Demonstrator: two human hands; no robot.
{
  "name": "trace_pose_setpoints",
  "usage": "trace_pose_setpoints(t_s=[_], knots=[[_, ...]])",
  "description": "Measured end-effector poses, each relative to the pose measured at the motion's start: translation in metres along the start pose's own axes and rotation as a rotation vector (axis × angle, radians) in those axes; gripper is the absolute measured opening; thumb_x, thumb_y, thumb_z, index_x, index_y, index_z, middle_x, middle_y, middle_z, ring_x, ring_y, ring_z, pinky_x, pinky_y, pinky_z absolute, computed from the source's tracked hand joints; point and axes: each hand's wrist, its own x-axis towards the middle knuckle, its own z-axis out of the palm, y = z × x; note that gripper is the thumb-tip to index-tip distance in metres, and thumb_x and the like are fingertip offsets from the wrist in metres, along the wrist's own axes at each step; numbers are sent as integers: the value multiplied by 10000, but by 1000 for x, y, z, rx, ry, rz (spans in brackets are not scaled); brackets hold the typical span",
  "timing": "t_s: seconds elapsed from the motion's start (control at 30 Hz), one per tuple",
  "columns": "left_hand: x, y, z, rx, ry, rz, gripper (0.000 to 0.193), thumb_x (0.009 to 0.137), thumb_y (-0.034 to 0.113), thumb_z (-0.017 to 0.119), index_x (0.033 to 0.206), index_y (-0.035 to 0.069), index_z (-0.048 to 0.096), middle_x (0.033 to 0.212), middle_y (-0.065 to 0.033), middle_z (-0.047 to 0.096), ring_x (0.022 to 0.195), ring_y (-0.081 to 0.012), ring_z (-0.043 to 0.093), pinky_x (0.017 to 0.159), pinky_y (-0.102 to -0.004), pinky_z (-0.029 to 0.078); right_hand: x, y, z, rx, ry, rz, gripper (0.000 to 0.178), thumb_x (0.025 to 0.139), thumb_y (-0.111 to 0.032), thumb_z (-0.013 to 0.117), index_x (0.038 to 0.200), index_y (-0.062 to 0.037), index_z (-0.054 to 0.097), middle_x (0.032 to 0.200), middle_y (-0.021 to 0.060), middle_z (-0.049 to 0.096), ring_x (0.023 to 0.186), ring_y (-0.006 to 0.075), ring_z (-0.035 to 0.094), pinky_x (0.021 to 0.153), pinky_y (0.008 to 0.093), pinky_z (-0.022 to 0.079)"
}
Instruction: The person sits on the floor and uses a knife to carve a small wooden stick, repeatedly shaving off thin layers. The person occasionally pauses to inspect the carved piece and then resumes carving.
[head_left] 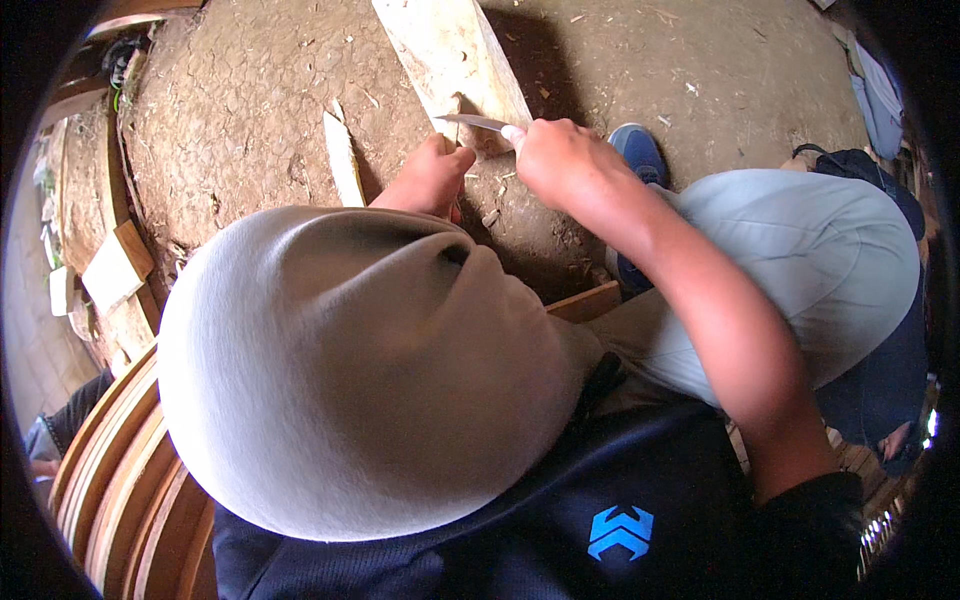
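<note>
My right hand (565, 162) is closed around the handle of a knife (472, 121); its blade points left over the near end of a pale wooden plank (450, 50). Just left of it, my left hand (430, 172) is closed, thumb toward the blade. A thin stick of wood (456, 131) rises from that grip and meets the blade; most of it is hidden by my fingers and the knife. The plank lies on the ground, stretching away from me.
Wood shavings lie on the bare earth floor (250, 100). A narrow offcut (342, 160) rests left of my left hand. My bent legs, in pale trousers (800, 260), and a blue shoe (637, 150) flank the work. Curved wooden slats (120, 480) stand at lower left.
</note>
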Motion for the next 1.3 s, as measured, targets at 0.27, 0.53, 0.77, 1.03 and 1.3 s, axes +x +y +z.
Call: trace_pose_setpoints(t_s=[0.27, 0.53, 0.77, 1.03, 1.3], knots=[[2, 0, -5, 40, -50, 11, 284, 867, 216, 532, 813, -61, 504, 622, -100, 525, 417, -198, 515, 367, -360, 415, -8, -2, 4, 32, 5, -27, 420, 963, -347, 404, 1069, -33, 663, 1061, 219, 652, 1022, 367, 629, 861, 461, 511], [6, 0, -5, 76, -43, 15, 274, 857, 215, 528, 777, -47, 518, 597, -100, 524, 421, -208, 536, 371, -356, 427, -8, -1, 19, 2, 86, -45, 358, 972, -266, 394, 1011, -55, 681, 1032, 175, 675, 990, 301, 661, 802, 412, 556], [4, -1, -3, 74, 32, -31, 276, 843, 203, 519, 676, -16, 511, 554, -93, 519, 419, -199, 536, 372, -361, 427, -4, 6, 32, 110, 101, -89, 446, 982, -340, 374, 1029, -2, 661, 1010, 246, 651, 975, 366, 646, 815, 465, 526], [1, 1, -6, 83, -32, 34, 331, 902, 238, 432, 640, 39, 463, 561, -60, 456, 397, -187, 478, 384, -327, 414, 7, 17, 20, 176, -35, -282, 541, 990, -381, 344, 1032, 78, 626, 992, 329, 612, 995, 453, 596, 861, 501, 477], [3, -6, -5, -15, -25, -12, 319, 935, 260, 436, 708, 42, 492, 587, -58, 472, 404, -184, 471, 378, -320, 420, 4, 17, 16, 219, 11, -117, 553, 984, -399, 364, 990, 80, 641, 968, 334, 615, 983, 455, 600, 860, 506, 473]])
